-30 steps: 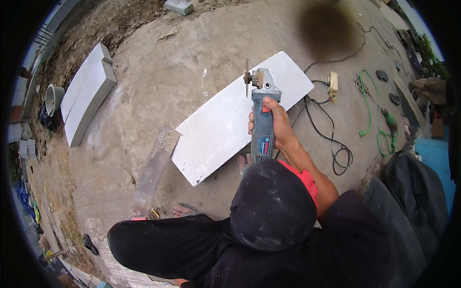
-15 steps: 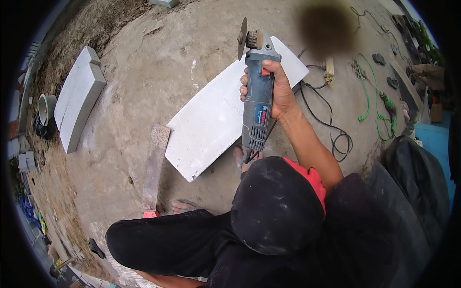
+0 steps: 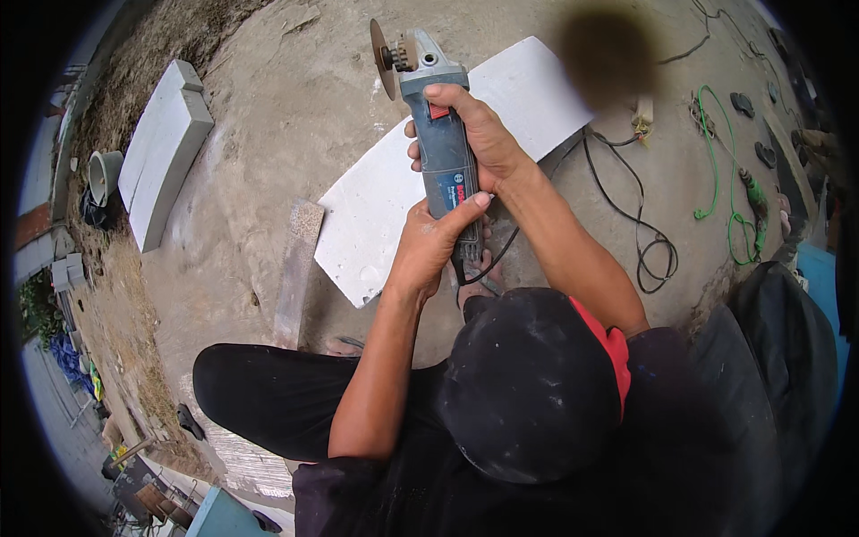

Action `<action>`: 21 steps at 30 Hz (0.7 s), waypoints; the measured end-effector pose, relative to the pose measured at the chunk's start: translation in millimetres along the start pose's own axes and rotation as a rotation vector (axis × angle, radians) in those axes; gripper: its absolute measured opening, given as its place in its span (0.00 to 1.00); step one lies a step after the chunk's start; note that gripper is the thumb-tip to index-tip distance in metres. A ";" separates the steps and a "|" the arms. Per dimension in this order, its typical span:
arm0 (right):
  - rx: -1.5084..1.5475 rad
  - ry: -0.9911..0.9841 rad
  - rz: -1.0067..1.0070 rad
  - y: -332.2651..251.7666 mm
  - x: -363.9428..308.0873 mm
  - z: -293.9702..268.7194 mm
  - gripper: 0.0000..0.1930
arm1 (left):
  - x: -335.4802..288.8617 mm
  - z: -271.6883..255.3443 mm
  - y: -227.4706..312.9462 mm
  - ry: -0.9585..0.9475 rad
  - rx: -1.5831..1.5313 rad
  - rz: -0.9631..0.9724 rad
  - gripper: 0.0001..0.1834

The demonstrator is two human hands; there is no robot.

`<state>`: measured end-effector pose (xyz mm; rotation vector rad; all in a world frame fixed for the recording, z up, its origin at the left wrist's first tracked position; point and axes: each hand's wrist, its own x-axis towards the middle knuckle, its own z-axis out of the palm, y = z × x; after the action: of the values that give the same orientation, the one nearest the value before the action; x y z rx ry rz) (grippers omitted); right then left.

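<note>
Over white block (image 3: 528, 97): corded angle grinder (image 3: 445, 154), right grip (image 3: 476, 132) and left grip (image 3: 431, 235) clamped around its body. Apparent step: two-handed positioning; next move calls for fingers clear of disc (image 3: 383, 59).

Blue-grey on the grinder (image 3: 442, 150) in your grip, red on its switch (image 3: 438, 111), silver-grey on the gear head (image 3: 429, 54) just past it, dull brown on the disc (image 3: 382, 59)! Plain white on the block (image 3: 532, 98) behind your grip, mottled grey-brown on the saw blade (image 3: 299, 259) to its left, green on the drill (image 3: 757, 199) far right, and below, white flecks on your black cap (image 3: 532, 389).
</note>
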<state>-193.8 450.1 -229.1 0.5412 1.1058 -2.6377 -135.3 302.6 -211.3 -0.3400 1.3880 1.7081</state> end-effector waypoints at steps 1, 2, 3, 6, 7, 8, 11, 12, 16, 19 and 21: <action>-0.097 0.057 0.021 -1.7 3.1 3.5 0.29 | 6.4 3.7 0.7 0.022 -0.011 0.036 0.21; -0.202 0.110 0.041 -3.8 8.8 3.5 0.30 | 11.4 8.1 -0.2 0.009 0.000 0.022 0.21; -0.191 0.130 0.034 -3.1 14.3 0.9 0.30 | 14.8 11.8 -0.7 0.061 -0.003 0.067 0.19; -0.400 0.197 -0.012 5.7 29.2 -0.7 0.28 | 23.1 12.7 -7.1 0.166 0.049 0.131 0.17; -0.361 0.171 -0.004 7.1 28.9 -4.2 0.27 | 23.8 11.8 -10.1 0.196 0.078 0.163 0.16; -0.323 0.152 0.006 7.3 24.3 -5.9 0.27 | 23.6 13.1 -12.2 0.221 0.104 0.189 0.16; -0.249 0.081 -0.017 8.3 22.6 -13.5 0.25 | 25.0 16.2 -14.7 0.244 0.136 0.187 0.14; -0.242 0.080 -0.046 12.0 24.5 -15.4 0.25 | 27.0 14.8 -15.7 0.251 0.141 0.187 0.14; -0.309 0.066 -0.035 10.0 18.0 -19.8 0.26 | 25.9 17.5 -16.5 0.242 0.164 0.204 0.14; -0.228 0.055 -0.040 2.2 3.7 -23.6 0.26 | 28.0 20.5 -22.9 0.220 0.158 0.236 0.13; -0.233 0.108 -0.039 2.8 -2.1 -30.2 0.27 | 32.3 23.9 -29.6 0.205 0.149 0.265 0.13</action>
<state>-183.6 470.1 -249.6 0.6246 1.4454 -2.4892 -124.1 338.1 -244.5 -0.2619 1.7652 1.8073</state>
